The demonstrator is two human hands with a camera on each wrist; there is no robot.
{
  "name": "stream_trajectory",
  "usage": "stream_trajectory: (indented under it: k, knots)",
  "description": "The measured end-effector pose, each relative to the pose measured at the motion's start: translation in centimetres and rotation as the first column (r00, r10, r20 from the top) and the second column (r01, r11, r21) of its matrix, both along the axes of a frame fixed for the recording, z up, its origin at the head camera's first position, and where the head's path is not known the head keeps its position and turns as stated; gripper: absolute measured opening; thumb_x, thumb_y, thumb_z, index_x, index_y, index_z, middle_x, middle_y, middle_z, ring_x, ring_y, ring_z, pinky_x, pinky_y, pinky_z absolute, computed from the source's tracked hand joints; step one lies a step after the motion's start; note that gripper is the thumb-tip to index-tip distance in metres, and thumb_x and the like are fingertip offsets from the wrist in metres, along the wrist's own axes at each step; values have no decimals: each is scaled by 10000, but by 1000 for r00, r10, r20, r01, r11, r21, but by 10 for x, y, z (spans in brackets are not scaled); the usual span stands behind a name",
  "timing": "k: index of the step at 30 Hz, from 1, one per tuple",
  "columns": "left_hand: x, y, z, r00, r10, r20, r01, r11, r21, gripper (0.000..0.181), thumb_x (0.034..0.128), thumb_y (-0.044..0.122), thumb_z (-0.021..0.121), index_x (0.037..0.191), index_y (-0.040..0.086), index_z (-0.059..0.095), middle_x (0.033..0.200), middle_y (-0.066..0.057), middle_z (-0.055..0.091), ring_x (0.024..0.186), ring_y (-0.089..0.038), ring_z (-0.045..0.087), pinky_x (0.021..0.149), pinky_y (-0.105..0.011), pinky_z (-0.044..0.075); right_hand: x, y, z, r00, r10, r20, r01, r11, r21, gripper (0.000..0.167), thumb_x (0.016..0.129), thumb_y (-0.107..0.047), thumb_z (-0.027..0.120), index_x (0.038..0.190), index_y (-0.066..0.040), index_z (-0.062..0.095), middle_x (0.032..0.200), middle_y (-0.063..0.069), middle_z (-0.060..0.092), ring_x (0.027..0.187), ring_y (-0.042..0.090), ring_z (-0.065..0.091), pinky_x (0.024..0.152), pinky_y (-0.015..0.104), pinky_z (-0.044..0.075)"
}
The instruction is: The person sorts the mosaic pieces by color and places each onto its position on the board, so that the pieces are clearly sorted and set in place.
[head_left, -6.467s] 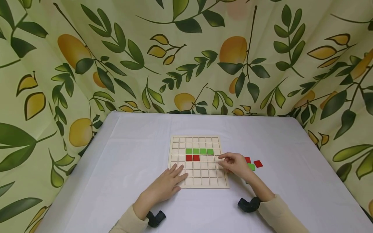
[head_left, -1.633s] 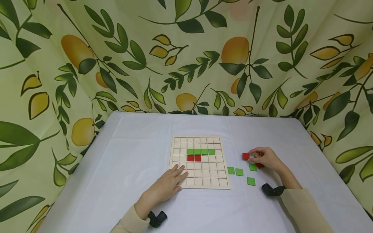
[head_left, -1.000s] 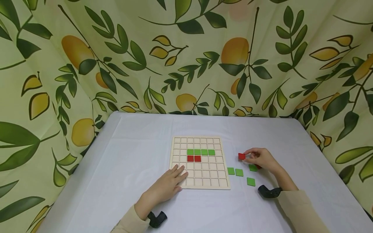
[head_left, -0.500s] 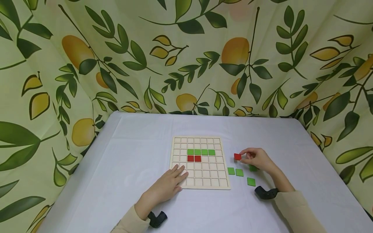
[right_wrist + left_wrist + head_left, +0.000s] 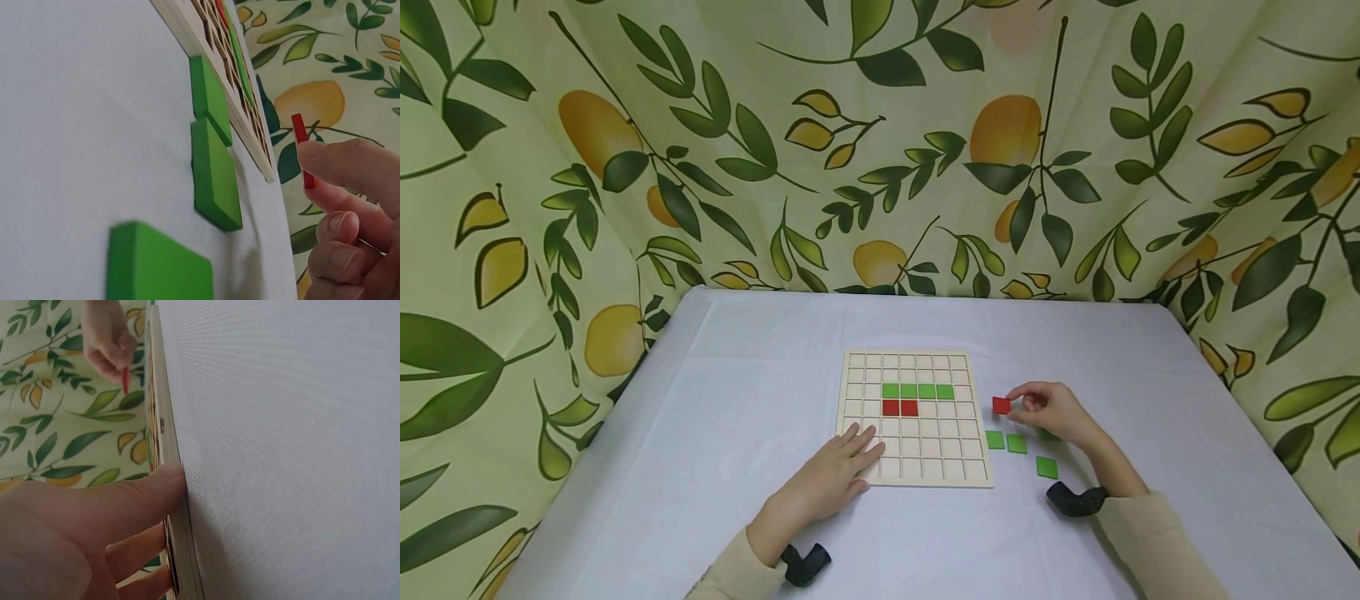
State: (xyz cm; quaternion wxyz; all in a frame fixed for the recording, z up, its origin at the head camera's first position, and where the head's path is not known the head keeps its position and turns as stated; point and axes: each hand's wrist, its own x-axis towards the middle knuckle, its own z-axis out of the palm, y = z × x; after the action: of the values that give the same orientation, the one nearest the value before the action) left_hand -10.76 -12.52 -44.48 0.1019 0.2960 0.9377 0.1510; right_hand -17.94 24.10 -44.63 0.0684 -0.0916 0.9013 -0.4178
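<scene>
Left hand (image 5: 831, 473): palm down, fingers spread and nearly straight, pointing forward and to the right; thumb (image 5: 140, 495) extended, set apart from the other fingers. Left forearm (image 5: 733, 571) enters at the lower edge, slanting forward and right. Right hand (image 5: 1054, 410): raised, thumb (image 5: 350, 161) and index finger in a pinch, remaining fingers curled toward the palm. Right forearm (image 5: 1153, 542) slants forward and left. Hands well apart.

Premises present as a screened-off tabletop station, evidenced by a white-covered table (image 5: 737, 375) enclosed at the back and both sides by fruit-and-leaf-patterned fabric (image 5: 910, 200); the wider room, hidden from view, cannot be classified.
</scene>
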Motion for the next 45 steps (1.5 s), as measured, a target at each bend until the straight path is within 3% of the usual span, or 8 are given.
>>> stream_trajectory:
  k: [11,19,29,45]
  knots:
    - [-1,0,-2,1000,-7,-14,6,1000,-6,532,933,226,610,1434,116,467,1559,-119,375,1461,-355,325,1173,-500,348,-2,-12,-3,1000,31,3,-31,999,-38,292,789,-89,758,1032,46,672,678,-1,460,622,55,435,536,157,373]
    - [-1,0,-2,1000,-4,-15,4,1000,-4,535,930,226,613,1433,117,467,1557,-119,378,1461,-357,324,1175,-501,344,-5,-19,-9,997,61,53,-53,989,-135,307,798,-78,748,1052,67,656,695,2,446,630,45,427,545,170,365]
    - [-2,1,-2,1000,-5,-27,5,1000,-9,523,933,219,608,1427,109,475,1553,-127,382,1459,-358,328,1174,-496,347,-5,-29,-12,992,95,82,-81,983,-165,315,814,-85,736,1068,75,641,696,-35,450,610,28,421,527,169,359]
    - [0,1,-1,1000,0,-26,-1,1000,-6,520,926,215,617,1419,111,487,1549,-129,389,1452,-359,340,1167,-502,357,-9,-48,-15,991,49,122,-27,984,-176,316,804,-91,748,1064,65,658,687,-20,462,604,45,421,510,160,361]
